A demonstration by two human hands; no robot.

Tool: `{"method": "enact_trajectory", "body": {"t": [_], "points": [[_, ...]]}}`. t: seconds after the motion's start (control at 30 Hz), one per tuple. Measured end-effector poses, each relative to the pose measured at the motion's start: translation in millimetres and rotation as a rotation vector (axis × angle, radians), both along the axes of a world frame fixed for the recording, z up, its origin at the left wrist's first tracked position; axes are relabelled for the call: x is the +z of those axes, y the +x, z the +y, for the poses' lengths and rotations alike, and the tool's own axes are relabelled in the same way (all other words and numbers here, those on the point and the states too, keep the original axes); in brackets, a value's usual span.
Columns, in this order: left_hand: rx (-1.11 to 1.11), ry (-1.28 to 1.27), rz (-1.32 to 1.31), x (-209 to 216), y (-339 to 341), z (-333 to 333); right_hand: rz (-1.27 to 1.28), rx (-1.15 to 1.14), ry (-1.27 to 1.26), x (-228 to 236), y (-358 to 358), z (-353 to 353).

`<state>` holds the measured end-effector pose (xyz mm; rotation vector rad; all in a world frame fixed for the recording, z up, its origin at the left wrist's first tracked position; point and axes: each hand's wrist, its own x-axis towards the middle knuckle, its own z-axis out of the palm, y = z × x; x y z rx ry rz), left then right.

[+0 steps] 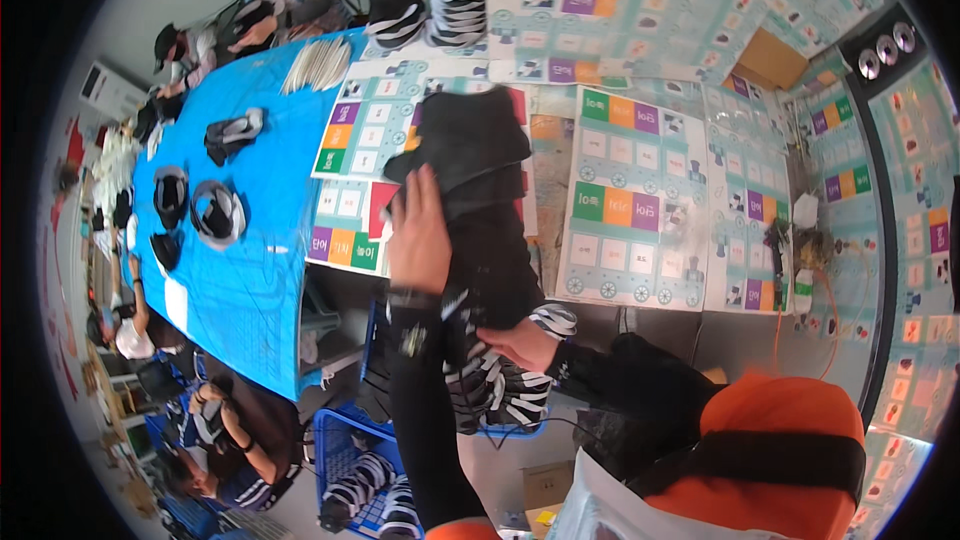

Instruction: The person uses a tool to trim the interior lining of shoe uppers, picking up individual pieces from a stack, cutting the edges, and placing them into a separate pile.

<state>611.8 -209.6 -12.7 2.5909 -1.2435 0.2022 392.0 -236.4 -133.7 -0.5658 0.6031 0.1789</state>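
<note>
A long pile of black, soft-looking pieces [485, 240] stretches from the table over its near edge toward me; I cannot tell their exact kind. My left hand [418, 240] lies on the pile's left side, its fingers stretched out. At the lower end my right hand [525, 342] grips the edge of the black pieces between thumb and fingers, which are partly hidden. Just below the hands, black-and-white striped stacked pieces [510, 390] fill a blue basket, much of it covered by my left arm.
The worktable is covered with printed sheets [635, 200]. To the left, a blue-covered table [250, 310] bears black-and-grey curved pieces [218, 214] and a bundle of pale strips [317, 65]. A second blue basket [330, 430] stands on the floor. Several people sit working at left.
</note>
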Motion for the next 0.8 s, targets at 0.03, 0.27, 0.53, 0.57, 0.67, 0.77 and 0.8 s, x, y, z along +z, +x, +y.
{"method": "enact_trajectory", "body": {"t": [0.03, 0.27, 0.53, 0.57, 0.67, 0.77, 0.8], "points": [[-0.078, -0.005, -0.057, -7.3, 5.6, -38.5, 0.010, -0.097, 0.055, -13.6, 7.6, -8.4], [-0.095, 0.057, -0.226, -116.7, 32.5, -116.8, -0.141, 0.468, -0.489, 10.6, 34.1, -36.6], [0.575, -0.723, 0.041, -57.1, -68.0, -19.3, -0.117, 0.253, -1.460, 46.8, -22.2, -174.4], [0.724, -0.766, 0.008, -87.0, -85.6, 9.8, -0.194, 0.234, -1.615, 49.9, -16.5, -178.8], [0.883, -1.077, 0.908, -165.3, -138.1, 54.5, -0.359, 0.219, -1.853, 65.8, 21.2, -140.1], [0.816, -1.223, 1.163, -178.0, -152.2, 1.7, -0.366, 0.417, -2.072, 46.4, 48.5, -126.6], [0.774, -1.172, 1.174, -177.6, -146.1, -7.1, -0.332, 0.431, -2.139, 37.8, 55.9, -125.3]]}}
